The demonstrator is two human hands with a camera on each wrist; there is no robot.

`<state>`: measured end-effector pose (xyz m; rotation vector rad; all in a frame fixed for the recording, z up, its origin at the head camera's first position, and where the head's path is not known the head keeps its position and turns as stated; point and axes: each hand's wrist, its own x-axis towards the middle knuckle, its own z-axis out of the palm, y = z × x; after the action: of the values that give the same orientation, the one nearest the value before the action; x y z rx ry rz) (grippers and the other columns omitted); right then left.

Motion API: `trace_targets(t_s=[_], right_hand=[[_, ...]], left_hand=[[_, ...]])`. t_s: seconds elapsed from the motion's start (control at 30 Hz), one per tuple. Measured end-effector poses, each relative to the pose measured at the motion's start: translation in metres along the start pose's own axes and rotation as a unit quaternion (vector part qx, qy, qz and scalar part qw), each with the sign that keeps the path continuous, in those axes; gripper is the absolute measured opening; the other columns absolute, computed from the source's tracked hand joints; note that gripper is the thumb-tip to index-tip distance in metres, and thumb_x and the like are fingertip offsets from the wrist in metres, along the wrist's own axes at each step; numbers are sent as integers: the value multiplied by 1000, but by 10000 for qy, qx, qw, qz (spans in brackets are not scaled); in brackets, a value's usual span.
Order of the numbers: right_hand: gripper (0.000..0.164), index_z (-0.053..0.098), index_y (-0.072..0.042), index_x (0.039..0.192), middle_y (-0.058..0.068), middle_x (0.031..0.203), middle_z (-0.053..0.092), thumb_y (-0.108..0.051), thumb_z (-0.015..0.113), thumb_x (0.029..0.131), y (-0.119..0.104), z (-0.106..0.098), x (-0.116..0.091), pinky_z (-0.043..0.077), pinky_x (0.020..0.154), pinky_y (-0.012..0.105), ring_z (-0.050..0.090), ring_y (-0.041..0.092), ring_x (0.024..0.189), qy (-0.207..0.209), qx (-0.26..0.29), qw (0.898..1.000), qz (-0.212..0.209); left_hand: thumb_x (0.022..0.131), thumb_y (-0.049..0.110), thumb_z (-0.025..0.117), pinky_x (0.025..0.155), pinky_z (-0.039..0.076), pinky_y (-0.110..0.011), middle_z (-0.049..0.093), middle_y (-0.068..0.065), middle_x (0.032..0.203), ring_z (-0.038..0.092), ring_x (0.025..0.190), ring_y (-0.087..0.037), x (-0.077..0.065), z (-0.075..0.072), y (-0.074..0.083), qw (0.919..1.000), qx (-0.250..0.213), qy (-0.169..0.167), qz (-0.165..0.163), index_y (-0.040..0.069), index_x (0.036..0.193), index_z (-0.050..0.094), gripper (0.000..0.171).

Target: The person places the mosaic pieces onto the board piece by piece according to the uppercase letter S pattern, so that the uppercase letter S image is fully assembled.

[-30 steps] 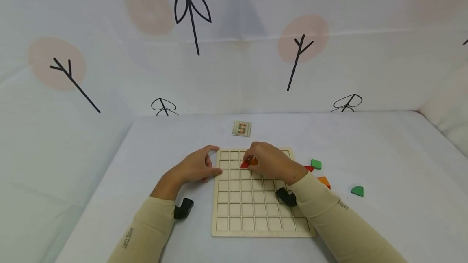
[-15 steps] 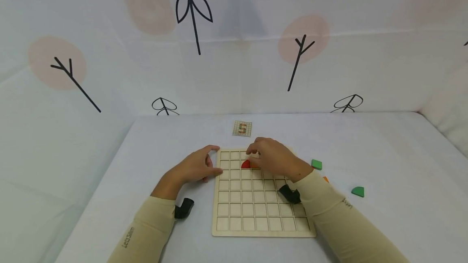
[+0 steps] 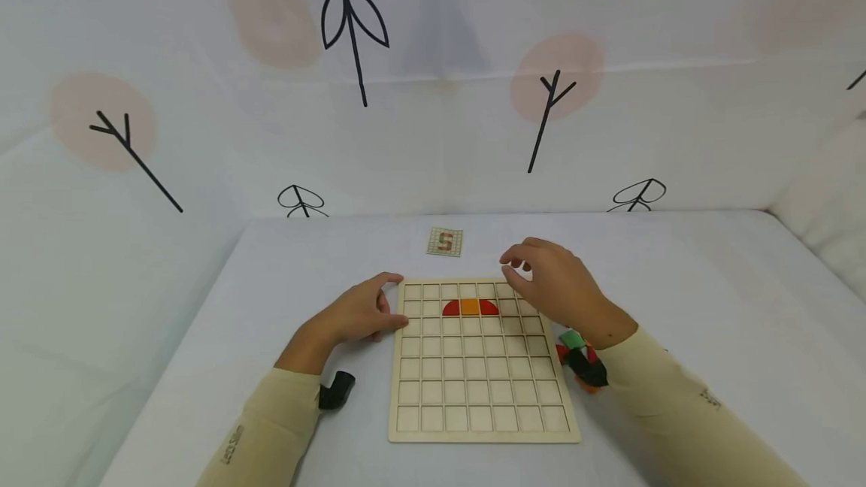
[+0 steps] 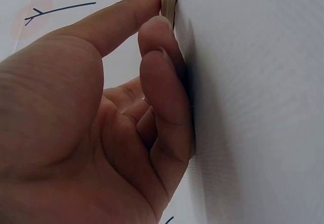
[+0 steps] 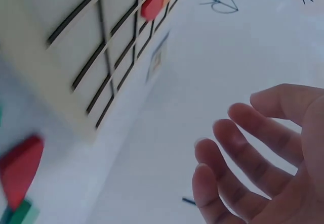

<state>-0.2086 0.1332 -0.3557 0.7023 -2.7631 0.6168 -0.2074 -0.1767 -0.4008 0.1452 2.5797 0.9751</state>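
Note:
The wooden grid board (image 3: 483,438) lies flat on the white table. In one row near its far edge, an orange square (image 3: 470,307) sits between two red quarter-round pieces, the left one (image 3: 451,308) and the right one (image 3: 489,307). My left hand (image 3: 355,313) steadies the board's left side, index fingertip at the far corner and thumb lower on the edge; the left wrist view shows the other fingers bent beside it. Over the far right corner hovers my right hand (image 3: 558,276), holding nothing, its fingers loosely bent and thumb apart in the right wrist view.
Behind the board lies a small pattern card (image 3: 444,242) with an S figure. Loose pieces lie right of the board, partly hidden by my right wrist: a green one (image 3: 571,339), a red one (image 3: 561,352) and an orange one (image 3: 588,388). A patterned cloth wall (image 3: 433,149) stands behind.
My right hand has released the orange square and moved right, uncovering the row with the second red piece. My left hand has stayed at the board's edge.

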Motion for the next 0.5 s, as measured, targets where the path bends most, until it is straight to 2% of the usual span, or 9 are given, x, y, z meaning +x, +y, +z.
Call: trace_targets(t_s=[0.1,0.27,0.5], right_hand=[[14,75,-7,103,5,92,71,-13,69,93,10,-11,-10,54,70,38,63,23,84,138,-38,9999,87],[15,74,-6,105,6,95,71,-13,67,94,28,-24,-26,51,72,39,62,24,87,60,41,9989,469],[17,74,-5,105,7,96,70,-15,67,94,50,-22,-38,50,73,38,60,24,89,-269,159,9955,891]], left_hand=[[85,32,80,62,42,-29,61,-4,83,58,60,-16,-2,-1,0,10000,14,2,4,24,149,42,75],[86,31,80,62,42,-29,61,-4,83,58,60,-16,-3,-1,2,10000,23,-7,65,23,150,42,75],[86,30,79,62,42,-29,60,-4,83,57,60,-16,-5,-2,6,10000,47,-17,30,22,150,42,74]])
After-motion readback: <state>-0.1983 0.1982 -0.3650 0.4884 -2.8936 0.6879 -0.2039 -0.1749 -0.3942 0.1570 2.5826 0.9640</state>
